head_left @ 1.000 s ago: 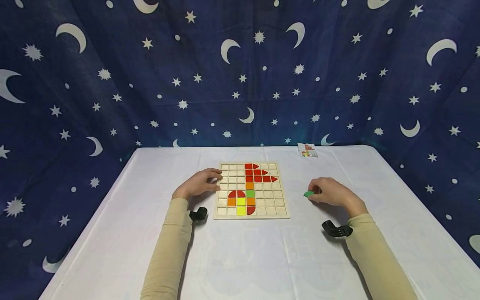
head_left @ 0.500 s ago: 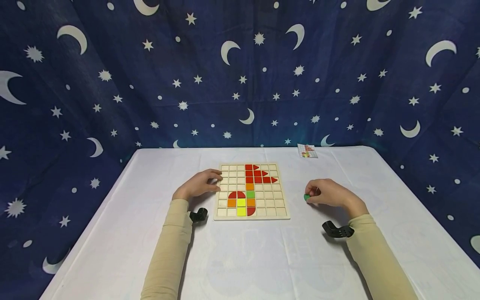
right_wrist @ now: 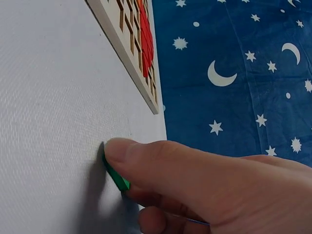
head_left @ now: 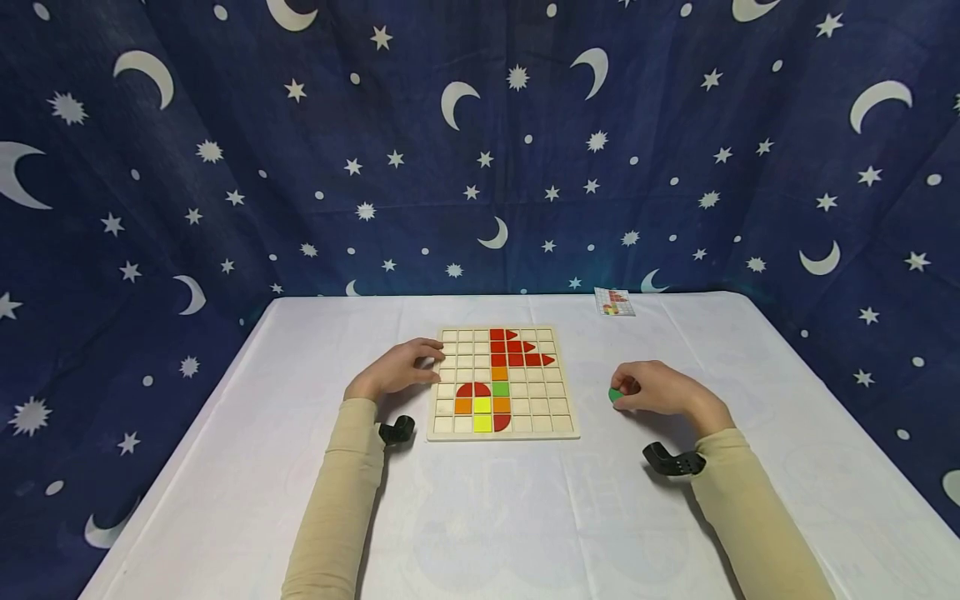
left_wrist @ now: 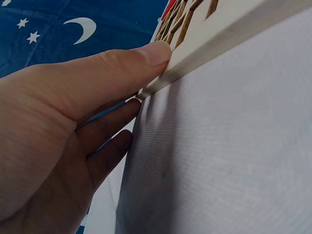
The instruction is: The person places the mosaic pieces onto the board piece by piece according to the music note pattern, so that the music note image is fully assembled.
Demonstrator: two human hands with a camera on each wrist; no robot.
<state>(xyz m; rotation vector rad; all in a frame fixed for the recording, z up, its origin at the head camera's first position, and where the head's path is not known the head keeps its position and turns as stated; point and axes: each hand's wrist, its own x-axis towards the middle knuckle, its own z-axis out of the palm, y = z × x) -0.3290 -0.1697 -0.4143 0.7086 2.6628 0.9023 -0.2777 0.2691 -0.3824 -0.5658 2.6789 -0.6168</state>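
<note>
In the head view my right hand (head_left: 660, 389) pinches a small green tile (head_left: 616, 395) between thumb and fingers, right of the wooden grid board (head_left: 578, 435). The right wrist view shows the green tile (right_wrist: 116, 175) edge-on, its far part hidden behind the thumb, low over the white cloth. My left hand (head_left: 396, 369) lies at the board's left side, fingers loosely extended. In the left wrist view the thumb (left_wrist: 155, 52) rests against the edge of the board (left_wrist: 204, 51). Red, orange, yellow and green tiles (head_left: 500, 389) fill some of the board's cells.
A small printed card (head_left: 615, 302) with a coloured grid pattern lies at the table's far edge, right of centre. White cloth (head_left: 487, 517) covers the table. A dark blue curtain (head_left: 405, 125) with moons and stars stands behind. Each wrist wears a black camera mount (head_left: 672, 460).
The green tile has turned in my right fingers, from lying long and sideways to a rounder outline. My right hand has shifted slightly; the left hand and board stay put.
</note>
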